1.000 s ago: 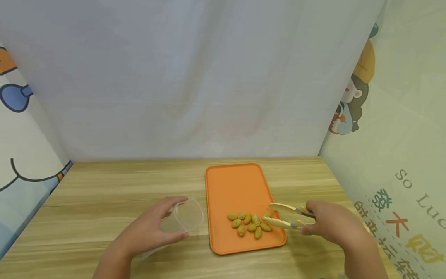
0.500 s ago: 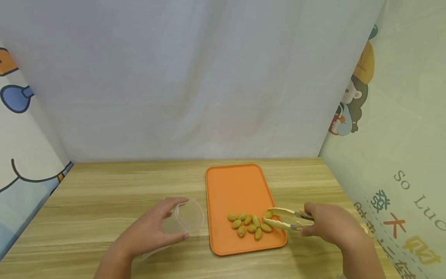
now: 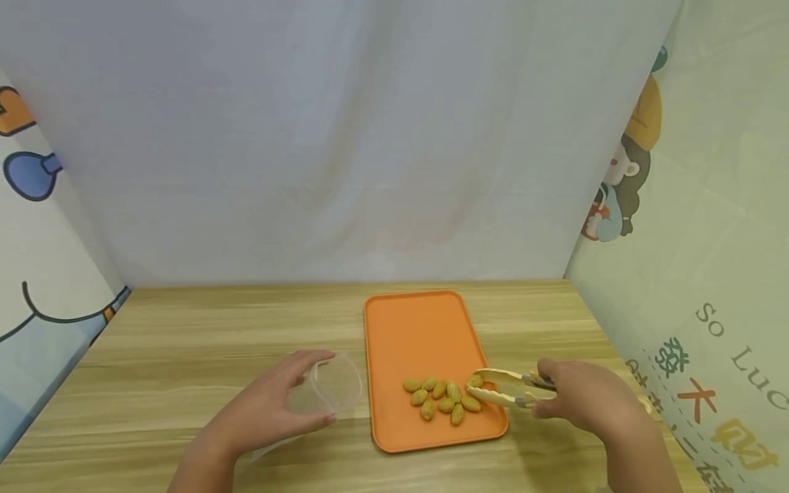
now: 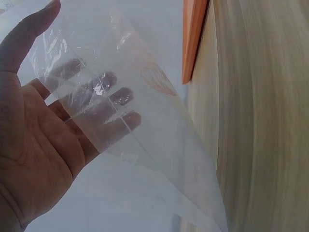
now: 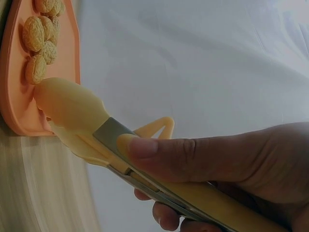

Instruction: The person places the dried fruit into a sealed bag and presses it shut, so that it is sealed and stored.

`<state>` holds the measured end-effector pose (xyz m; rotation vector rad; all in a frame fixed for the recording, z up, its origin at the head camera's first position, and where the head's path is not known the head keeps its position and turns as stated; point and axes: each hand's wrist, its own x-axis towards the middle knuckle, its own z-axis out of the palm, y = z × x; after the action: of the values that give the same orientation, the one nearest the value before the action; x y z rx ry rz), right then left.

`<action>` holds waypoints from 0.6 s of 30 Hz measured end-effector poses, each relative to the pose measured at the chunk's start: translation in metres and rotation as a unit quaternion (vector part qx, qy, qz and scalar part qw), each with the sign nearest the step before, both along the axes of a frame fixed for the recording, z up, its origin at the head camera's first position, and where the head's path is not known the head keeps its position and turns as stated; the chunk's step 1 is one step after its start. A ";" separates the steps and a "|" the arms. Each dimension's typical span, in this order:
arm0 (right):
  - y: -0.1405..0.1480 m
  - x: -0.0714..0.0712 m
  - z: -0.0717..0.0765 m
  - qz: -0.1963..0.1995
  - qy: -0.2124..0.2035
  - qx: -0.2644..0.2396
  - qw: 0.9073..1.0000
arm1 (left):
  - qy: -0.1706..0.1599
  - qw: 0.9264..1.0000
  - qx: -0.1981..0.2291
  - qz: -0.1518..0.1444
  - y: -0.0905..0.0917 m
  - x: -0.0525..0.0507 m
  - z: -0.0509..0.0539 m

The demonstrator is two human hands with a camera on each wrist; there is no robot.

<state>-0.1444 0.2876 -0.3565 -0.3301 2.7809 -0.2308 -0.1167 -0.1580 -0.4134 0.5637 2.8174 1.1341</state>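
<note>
My left hand (image 3: 265, 404) holds a clear plastic bag (image 3: 335, 387), thumb and fingers spread around its mouth. In the left wrist view the fingertips show through the bag's film (image 4: 145, 130). My right hand (image 3: 585, 397) grips food tongs (image 5: 145, 166) with cream-yellow heads and metal arms. The heads reach over the right edge of an orange tray (image 3: 419, 329), one on each side of a wrinkled, oval yellow-brown piece (image 3: 474, 381), perhaps dried fruit. Whether they touch it cannot be told. Several similar pieces (image 3: 446, 404) lie clustered to its left.
The wood-grain table (image 3: 203, 329) extends on both sides of the tray. Behind it hangs a pale curtain (image 3: 345, 150). A printed sheet (image 3: 709, 274) with cartoon figures and lettering stands along the right side, another printed sheet (image 3: 43, 260) along the left.
The tongs have lowered slightly toward the rightmost piece, and their heads have drawn a little closer together. My left hand and the bag have stayed nearly still.
</note>
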 end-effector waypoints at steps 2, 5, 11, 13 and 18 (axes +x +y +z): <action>0.001 0.000 0.000 0.000 0.002 -0.002 1.000 | -0.002 1.000 0.001 0.004 0.000 0.000 0.000; 0.002 0.001 0.001 0.002 0.010 -0.005 1.000 | -0.008 1.000 0.003 0.010 0.000 0.000 0.001; 0.002 0.002 0.003 0.012 0.037 -0.006 0.999 | -0.005 1.000 0.003 0.010 0.000 0.001 0.001; 0.002 0.003 0.003 0.015 0.047 -0.006 0.999 | 0.001 1.000 0.002 0.009 0.001 0.001 0.001; 0.001 0.004 0.004 0.025 0.065 -0.008 0.998 | 0.018 1.000 -0.006 0.007 0.001 0.000 0.001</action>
<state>-0.1406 0.2890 -0.3522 -0.4320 2.8949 -0.2285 -0.1163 -0.1572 -0.4127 0.5690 2.8609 1.1197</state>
